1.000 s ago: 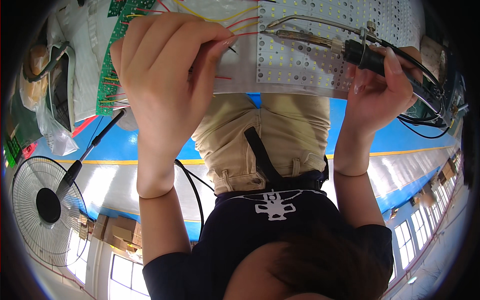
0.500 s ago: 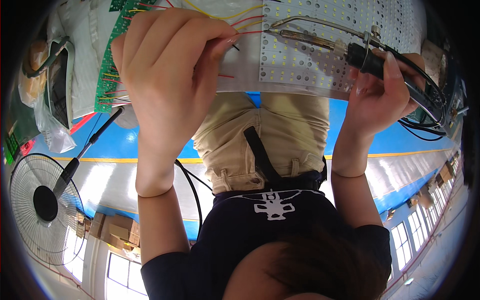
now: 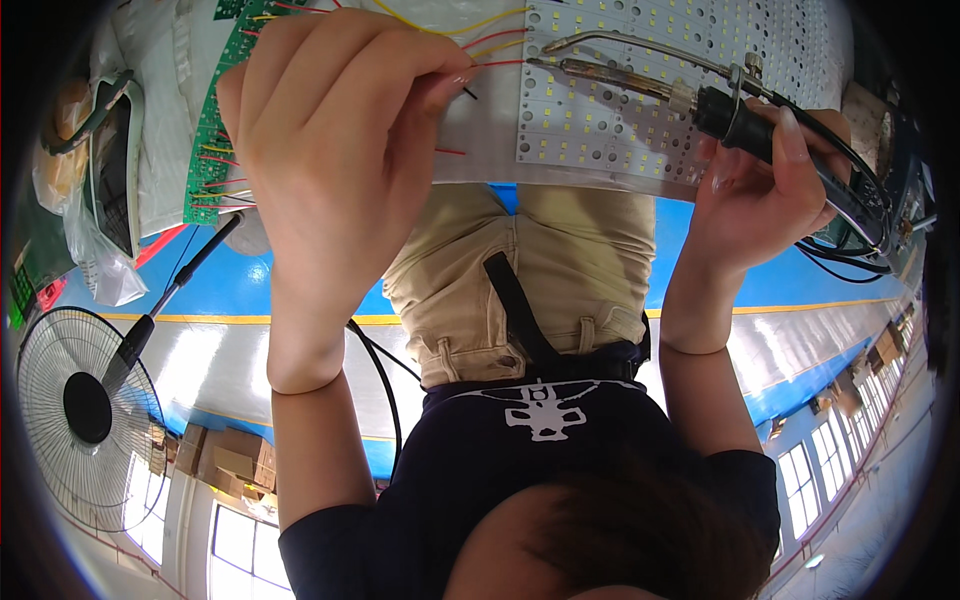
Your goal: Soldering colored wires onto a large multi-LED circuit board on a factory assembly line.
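My left hand (image 3: 330, 130) pinches a thin red wire (image 3: 497, 64) between thumb and fingertips. The wire's far end lies at the left edge of a white LED board (image 3: 570, 145) dotted with small yellow chips. In my right hand (image 3: 765, 190) is a soldering iron (image 3: 735, 118) with a black handle and a thin curved metal tube (image 3: 640, 42) clamped alongside. The iron's tip touches or nearly touches the red wire's end at the board edge. Green circuit boards (image 3: 205, 180) with red and yellow wires lie partly hidden behind my left hand.
A standing fan (image 3: 88, 408) is on the left below the table. A frame-like case with a dark panel (image 3: 117, 170) and a clear plastic bag (image 3: 105, 265) sit at the table's left end. Black cables (image 3: 850, 262) coil at the right. Cardboard boxes (image 3: 230, 462) stand farther off.
Both hands hold nearly the same pose, with the iron's tip still at the wire's end. The whole view has shifted very slightly.
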{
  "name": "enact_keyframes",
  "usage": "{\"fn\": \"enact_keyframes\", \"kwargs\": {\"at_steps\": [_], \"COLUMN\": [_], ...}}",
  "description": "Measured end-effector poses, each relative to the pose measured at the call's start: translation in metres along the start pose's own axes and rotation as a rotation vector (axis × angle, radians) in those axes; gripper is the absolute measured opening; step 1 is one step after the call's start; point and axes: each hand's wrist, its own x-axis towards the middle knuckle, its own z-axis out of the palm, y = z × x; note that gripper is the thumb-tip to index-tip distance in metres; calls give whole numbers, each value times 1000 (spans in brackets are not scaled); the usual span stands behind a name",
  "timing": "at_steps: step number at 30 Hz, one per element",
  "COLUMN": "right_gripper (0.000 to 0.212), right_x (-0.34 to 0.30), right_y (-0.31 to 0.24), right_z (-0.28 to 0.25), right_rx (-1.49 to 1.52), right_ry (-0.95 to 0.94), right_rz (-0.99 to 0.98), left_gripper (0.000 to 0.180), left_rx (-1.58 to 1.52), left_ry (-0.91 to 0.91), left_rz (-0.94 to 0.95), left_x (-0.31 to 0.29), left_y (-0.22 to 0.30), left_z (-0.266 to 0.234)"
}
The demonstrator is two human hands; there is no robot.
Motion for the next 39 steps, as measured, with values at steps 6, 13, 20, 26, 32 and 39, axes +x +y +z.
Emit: {"fn": "enact_keyframes", "kwargs": {"at_steps": [6, 13, 20, 26, 32, 39], "right_gripper": [10, 10, 10, 10, 10, 7], "right_x": [0, 1, -1, -1, -4, -1], "right_y": [-3, 0, 0, 0, 0, 4], "right_z": [-2, -6, -1, -8, -2, -1], "right_rx": [-39, -41, -22, -60, -4, -92], "right_ry": [-12, -52, -37, -28, 7, 59], "right_rz": [-8, -11, -4, 2, -33, -54], "left_gripper": [14, 14, 13, 12, 13, 16], "left_rx": [-7, 4, 6, 1, 3, -22], "left_ry": [-6, 5, -2, -3, -1, 46], "left_rz": [3, 7, -18, -1, 2, 31], "left_x": [2, 0, -2, 1, 0, -5], "left_y": [0, -1, 0, 0, -1, -9], "left_z": [0, 0, -2, -1, -2, -4]}}
